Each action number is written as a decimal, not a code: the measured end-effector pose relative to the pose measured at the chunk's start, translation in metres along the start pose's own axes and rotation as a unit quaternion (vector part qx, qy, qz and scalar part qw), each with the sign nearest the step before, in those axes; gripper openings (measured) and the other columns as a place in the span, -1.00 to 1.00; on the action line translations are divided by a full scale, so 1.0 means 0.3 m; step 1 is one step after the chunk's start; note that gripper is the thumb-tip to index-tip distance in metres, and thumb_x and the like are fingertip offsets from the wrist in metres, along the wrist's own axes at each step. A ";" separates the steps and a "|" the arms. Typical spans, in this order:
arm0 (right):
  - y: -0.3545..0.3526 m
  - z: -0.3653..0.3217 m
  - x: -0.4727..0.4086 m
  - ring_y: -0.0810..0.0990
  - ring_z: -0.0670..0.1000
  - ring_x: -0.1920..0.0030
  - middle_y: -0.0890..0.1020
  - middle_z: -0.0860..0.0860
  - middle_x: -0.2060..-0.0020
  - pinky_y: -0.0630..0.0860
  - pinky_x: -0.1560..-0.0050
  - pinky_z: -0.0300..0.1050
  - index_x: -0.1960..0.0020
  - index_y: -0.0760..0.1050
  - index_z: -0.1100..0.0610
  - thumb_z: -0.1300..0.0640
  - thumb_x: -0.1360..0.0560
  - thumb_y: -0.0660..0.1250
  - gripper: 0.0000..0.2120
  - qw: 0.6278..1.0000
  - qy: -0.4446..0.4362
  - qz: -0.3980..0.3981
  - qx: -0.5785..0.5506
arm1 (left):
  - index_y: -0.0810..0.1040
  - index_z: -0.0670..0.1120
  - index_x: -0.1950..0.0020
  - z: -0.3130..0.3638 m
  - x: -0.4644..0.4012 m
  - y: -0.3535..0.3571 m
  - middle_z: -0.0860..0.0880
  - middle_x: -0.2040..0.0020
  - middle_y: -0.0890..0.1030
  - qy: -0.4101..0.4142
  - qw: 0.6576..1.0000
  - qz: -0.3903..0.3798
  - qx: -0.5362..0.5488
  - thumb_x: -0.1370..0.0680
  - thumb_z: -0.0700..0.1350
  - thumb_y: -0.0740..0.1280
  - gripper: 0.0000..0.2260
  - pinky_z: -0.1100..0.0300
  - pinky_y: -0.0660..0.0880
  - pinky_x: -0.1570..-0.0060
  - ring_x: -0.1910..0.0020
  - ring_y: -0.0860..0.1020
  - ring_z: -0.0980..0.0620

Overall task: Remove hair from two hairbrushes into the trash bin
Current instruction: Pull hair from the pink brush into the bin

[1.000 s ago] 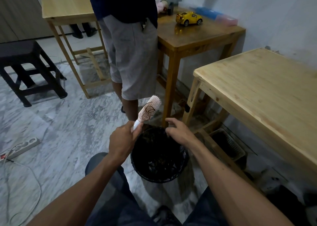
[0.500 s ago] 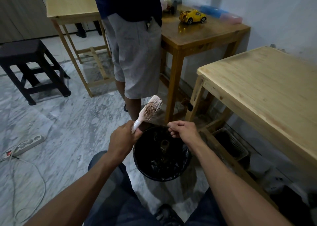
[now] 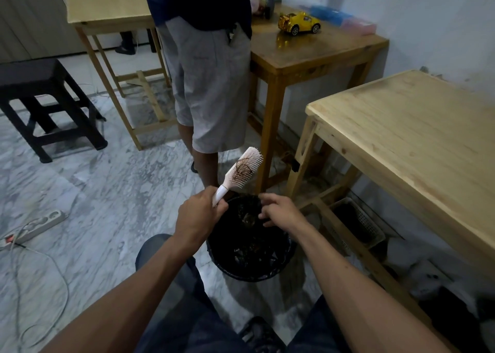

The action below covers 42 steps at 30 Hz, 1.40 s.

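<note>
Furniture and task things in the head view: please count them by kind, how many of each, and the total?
Wooden tables: 3
Black stool: 1
Hairbrush: 1, gripped by the left hand
Trash bin: 1, under the right hand
Total: 6

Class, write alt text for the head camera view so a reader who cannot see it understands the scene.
A person's left hand grips a pale hairbrush tangled with hair above a black trash bin, while the right hand hovers over the bin with loosely curled fingers. Another person stands behind, between wooden tables.
</note>
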State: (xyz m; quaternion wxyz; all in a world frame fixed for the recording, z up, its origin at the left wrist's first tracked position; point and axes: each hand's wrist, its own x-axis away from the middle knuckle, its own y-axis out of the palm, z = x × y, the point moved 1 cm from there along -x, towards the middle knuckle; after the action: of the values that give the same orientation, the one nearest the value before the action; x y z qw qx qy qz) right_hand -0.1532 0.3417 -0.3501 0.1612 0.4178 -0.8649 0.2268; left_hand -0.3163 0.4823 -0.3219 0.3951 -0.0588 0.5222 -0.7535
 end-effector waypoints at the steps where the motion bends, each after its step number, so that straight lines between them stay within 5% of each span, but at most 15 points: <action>1: 0.003 -0.024 0.013 0.70 0.01 -0.06 0.55 0.04 -0.34 0.65 0.06 -0.13 -0.54 0.42 0.09 0.32 -0.52 0.30 -0.42 0.997 -0.011 -0.017 -0.072 | 0.60 -0.12 0.04 -0.001 0.001 0.000 -0.09 0.32 0.61 0.002 1.000 -0.001 -0.003 -0.47 -0.10 0.45 -0.87 0.15 0.26 0.44 0.44 0.41 -0.06; 7: 0.015 -0.079 0.029 0.72 -0.03 0.10 0.74 0.07 -0.10 0.62 0.16 -0.23 -0.29 0.62 0.16 0.04 -0.58 0.43 -0.66 0.966 -0.042 -0.120 -0.225 | 0.59 -0.12 0.12 0.006 0.010 0.013 -0.09 0.35 0.60 0.043 0.999 -0.003 -0.021 -0.46 0.01 0.30 -0.79 0.13 0.31 0.48 0.45 0.52 -0.17; 12: 0.037 -0.049 0.013 0.60 -0.09 0.32 0.72 0.02 0.29 0.58 0.29 -0.33 0.01 0.68 0.24 0.24 -0.53 0.49 -0.93 0.968 -0.037 -0.052 -0.241 | 0.58 -0.11 0.15 -0.003 0.017 0.015 -0.07 0.36 0.59 0.037 0.999 -0.003 -0.038 -0.43 0.01 0.30 -0.80 0.11 0.32 0.50 0.46 0.52 -0.17; 27: -0.019 0.050 0.008 0.67 -0.07 0.25 0.73 0.04 0.25 0.61 0.19 -0.23 0.13 0.73 0.13 0.20 -0.52 0.51 -0.94 0.996 -0.019 0.084 -0.004 | 0.51 -0.14 0.17 -0.023 -0.006 -0.006 -0.06 0.37 0.52 -0.019 1.000 0.006 -0.018 -0.54 0.00 0.35 -0.78 0.07 0.30 0.49 0.46 0.45 -0.14; 31: -0.036 0.087 -0.019 0.72 0.00 0.11 0.75 0.03 0.21 0.67 -0.06 -0.07 0.23 0.76 0.05 0.14 -0.47 0.57 -0.90 0.980 0.022 0.133 0.144 | 0.52 -0.14 0.13 -0.028 -0.017 -0.026 -0.02 0.40 0.46 -0.074 0.996 0.043 0.035 -0.55 -0.10 0.37 -0.87 0.13 0.19 0.47 0.47 0.40 -0.07; 37: -0.049 0.094 -0.010 0.74 -0.05 0.16 0.77 0.00 0.21 0.69 -0.04 -0.11 -0.04 0.76 0.11 0.13 -0.58 0.45 -0.88 0.992 0.011 0.096 0.082 | 0.53 -0.15 0.13 -0.024 -0.037 -0.064 -0.08 0.33 0.55 -0.011 0.999 0.030 -0.021 -0.52 -0.10 0.40 -0.86 0.04 0.34 0.47 0.44 0.46 -0.13; 40: -0.036 0.039 -0.015 0.71 -0.01 -0.08 0.73 0.00 -0.10 0.65 -0.21 0.00 -0.32 0.65 0.05 0.13 -0.57 0.33 -0.66 0.993 0.004 0.032 0.111 | 0.51 -0.15 0.15 -0.021 -0.021 -0.049 -0.05 0.34 0.52 -0.010 1.000 0.019 -0.019 -0.52 -0.09 0.40 -0.85 0.07 0.30 0.47 0.44 0.43 -0.11; 42: -0.038 -0.003 -0.006 0.65 0.03 -0.14 0.63 -0.02 -0.23 0.68 -0.04 -0.06 -0.46 0.52 -0.04 0.14 -0.50 0.25 -0.48 0.993 0.026 -0.011 0.115 | 0.51 -0.14 0.17 -0.020 -0.014 -0.038 -0.02 0.36 0.48 0.001 1.000 0.013 -0.022 -0.51 -0.09 0.41 -0.84 0.14 0.21 0.48 0.46 0.40 -0.08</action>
State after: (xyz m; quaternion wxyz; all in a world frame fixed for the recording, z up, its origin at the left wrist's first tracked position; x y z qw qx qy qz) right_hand -0.1428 0.3372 -0.3472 0.1370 0.4367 -0.8241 0.3339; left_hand -0.3225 0.4911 -0.3136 0.4035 -0.0598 0.5395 -0.7366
